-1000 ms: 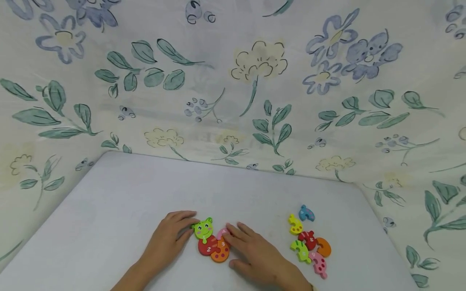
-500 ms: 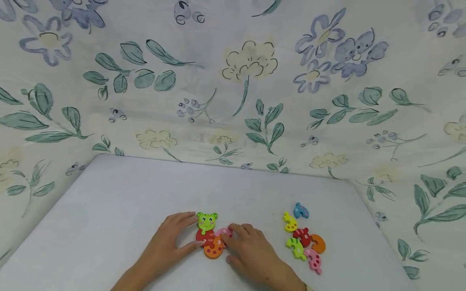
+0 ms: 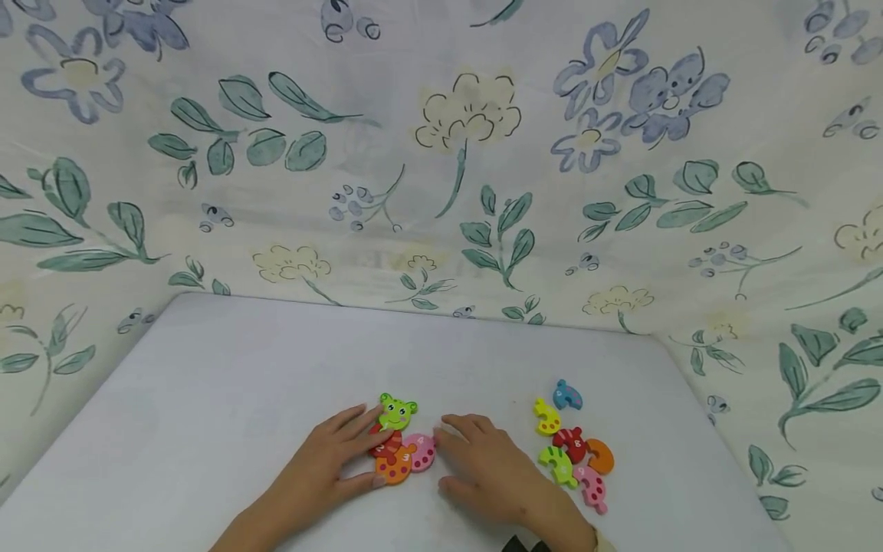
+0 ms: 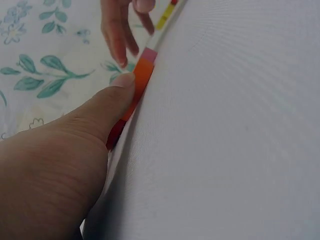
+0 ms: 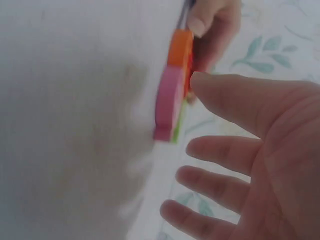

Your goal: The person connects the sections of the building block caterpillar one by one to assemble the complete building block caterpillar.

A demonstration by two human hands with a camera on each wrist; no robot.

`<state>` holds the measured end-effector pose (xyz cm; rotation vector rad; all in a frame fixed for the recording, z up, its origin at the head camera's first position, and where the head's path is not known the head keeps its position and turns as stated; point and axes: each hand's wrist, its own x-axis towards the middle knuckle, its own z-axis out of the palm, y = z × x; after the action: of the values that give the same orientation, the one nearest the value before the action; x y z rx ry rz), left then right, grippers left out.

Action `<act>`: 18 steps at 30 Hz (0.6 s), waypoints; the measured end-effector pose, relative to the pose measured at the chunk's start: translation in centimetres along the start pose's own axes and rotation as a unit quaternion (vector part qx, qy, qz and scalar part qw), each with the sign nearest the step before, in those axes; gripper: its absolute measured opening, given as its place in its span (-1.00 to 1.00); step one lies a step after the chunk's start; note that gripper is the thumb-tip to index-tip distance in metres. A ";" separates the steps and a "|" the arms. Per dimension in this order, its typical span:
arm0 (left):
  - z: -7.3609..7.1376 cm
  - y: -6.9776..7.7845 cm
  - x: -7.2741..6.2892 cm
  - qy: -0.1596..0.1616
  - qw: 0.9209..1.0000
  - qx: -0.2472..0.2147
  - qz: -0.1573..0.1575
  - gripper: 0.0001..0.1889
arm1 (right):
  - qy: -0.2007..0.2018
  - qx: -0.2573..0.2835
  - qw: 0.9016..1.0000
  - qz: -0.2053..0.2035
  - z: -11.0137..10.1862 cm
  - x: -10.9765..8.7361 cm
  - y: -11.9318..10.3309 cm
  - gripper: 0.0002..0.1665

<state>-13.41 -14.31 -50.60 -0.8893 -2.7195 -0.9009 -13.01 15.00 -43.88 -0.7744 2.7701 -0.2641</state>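
Observation:
A partly joined caterpillar puzzle lies on the white table (image 3: pixel 276 345): green head piece (image 3: pixel 395 412), red piece 2 (image 3: pixel 389 446), orange piece 3 (image 3: pixel 395 466) and pink piece 4 (image 3: pixel 420 452). My left hand (image 3: pixel 327 456) holds it from the left, fingers over the red piece and thumb against the orange one's edge. In the left wrist view, that thumb presses the orange side. My right hand (image 3: pixel 486 468) is beside the pink piece with fingers spread and nothing held; the right wrist view shows its fingers apart from the puzzle.
To the right of my right hand lie loose puzzle pieces: blue (image 3: pixel 568 395), yellow (image 3: pixel 547 418), red (image 3: pixel 569 444), orange (image 3: pixel 600 457), green (image 3: pixel 557 466) and pink (image 3: pixel 592 488). A floral cloth (image 3: pixel 386 153) hangs behind the table.
The joined pieces have turned, and my left hand has moved over the red piece with its thumb now on the orange one. My right hand has come off the pink piece.

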 end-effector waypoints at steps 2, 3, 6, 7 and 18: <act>0.1 0.0 0.0 0.003 1.000 0.003 -0.002 -0.38 | 0.010 0.015 1.000 0.012 -0.5 -0.5 0.8 -0.23; 0.1 0.0 0.0 0.002 1.000 0.003 -0.006 -0.37 | 0.015 0.021 1.000 0.017 -0.7 -0.8 1.3 -0.23; 0.3 -0.1 -0.1 0.001 1.000 0.004 -0.022 -0.35 | 0.030 0.033 0.998 0.038 -1.4 -2.3 2.9 -0.26; 0.3 -0.1 -0.1 0.003 1.000 0.007 -0.027 -0.34 | 0.035 0.036 0.998 0.047 -1.6 -2.9 3.4 -0.26; 0.0 -0.1 0.0 0.019 0.997 0.023 -0.064 -0.31 | 0.026 0.033 0.983 0.181 -1.4 -7.6 8.0 -0.36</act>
<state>-13.45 -14.43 -50.63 -0.6890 -2.7790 -0.8633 -11.00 25.92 -43.04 -0.2410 2.8661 -0.3052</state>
